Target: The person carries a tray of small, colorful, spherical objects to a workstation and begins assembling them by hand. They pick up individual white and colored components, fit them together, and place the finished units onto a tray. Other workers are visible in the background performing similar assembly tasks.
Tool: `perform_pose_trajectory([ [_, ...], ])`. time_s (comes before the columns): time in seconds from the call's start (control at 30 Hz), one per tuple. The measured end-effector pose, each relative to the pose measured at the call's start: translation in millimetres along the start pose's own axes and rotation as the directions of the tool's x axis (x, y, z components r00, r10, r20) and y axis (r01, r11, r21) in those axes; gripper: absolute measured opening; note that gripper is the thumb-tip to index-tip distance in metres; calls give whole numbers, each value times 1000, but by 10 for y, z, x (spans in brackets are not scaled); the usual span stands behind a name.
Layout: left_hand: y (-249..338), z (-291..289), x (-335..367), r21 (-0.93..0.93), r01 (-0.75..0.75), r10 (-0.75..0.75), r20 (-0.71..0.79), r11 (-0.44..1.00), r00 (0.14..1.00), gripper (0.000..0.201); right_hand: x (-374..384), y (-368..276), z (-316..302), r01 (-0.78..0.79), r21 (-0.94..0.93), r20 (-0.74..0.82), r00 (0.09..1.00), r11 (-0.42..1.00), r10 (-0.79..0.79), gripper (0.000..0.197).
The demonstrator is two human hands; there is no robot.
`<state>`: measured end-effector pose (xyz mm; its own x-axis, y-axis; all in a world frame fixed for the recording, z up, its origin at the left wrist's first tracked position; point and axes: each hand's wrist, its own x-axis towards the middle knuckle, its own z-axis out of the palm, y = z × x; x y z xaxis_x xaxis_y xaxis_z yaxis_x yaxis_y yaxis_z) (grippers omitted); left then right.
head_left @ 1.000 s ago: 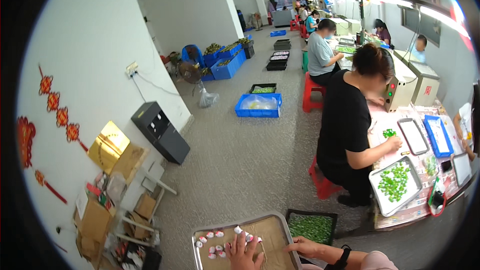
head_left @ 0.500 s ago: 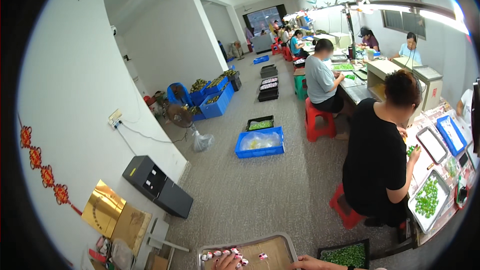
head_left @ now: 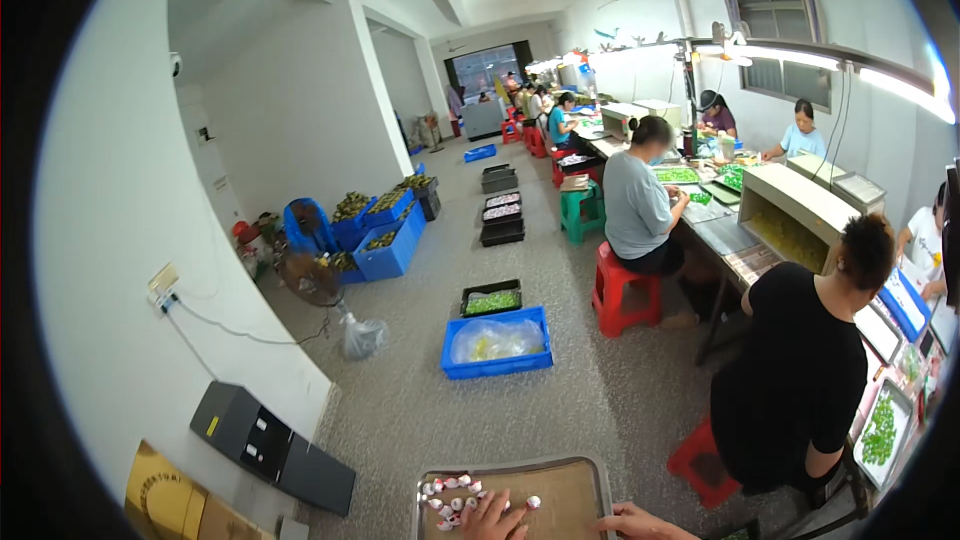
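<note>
A metal tray [head_left: 560, 515] with a brown base shows at the lower edge. Small white pieces with red or pink parts [head_left: 445, 505] are gathered in its left half, while one such piece [head_left: 533, 502] sits apart to the right. My left hand [head_left: 488, 518] lies over the tray, fingers stretched out and spread, touching or just above the nearest pieces. Whether anything is under the palm is hidden. At the tray's right rim, my right hand [head_left: 632, 520] grips the edge, its lower fingers mostly out of sight.
A person in black [head_left: 800, 370] is close on my right by a red stool [head_left: 705, 470] and a long worktable [head_left: 740, 250]. Ahead on the floor are a blue crate [head_left: 500, 365] and black trays [head_left: 502, 230]. A dark water dispenser [head_left: 270, 450] stands left.
The view has shifted, bringing more of the tray into sight. My left hand has moved right over the pieces, fingers now spread. The person in black has turned away from the green pieces.
</note>
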<state>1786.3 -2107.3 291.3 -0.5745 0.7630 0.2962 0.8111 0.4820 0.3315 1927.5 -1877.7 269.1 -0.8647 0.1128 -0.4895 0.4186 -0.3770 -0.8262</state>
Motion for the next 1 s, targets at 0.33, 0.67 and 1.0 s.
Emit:
perform_pose_trajectory([
  [0.33, -1020, 626, 2297, -25, -98, 97, -35, 995, 995, 29, 1448, -294, -808, 156, 426, -244, 968, 891, -52, 23],
  [0.67, -1507, 1048, 4876, -11, -89, 81, -322, 996, 943, 52, 2856, -2435, -2037, 4, 233, -161, 986, 972, 35, 21],
  [1.0, -2092, 1648, 6699, 54, 36, -19, -289, 998, 957, 64, 4679, -3218, -2825, 203, 359, -261, 959, 911, -111, 24],
])
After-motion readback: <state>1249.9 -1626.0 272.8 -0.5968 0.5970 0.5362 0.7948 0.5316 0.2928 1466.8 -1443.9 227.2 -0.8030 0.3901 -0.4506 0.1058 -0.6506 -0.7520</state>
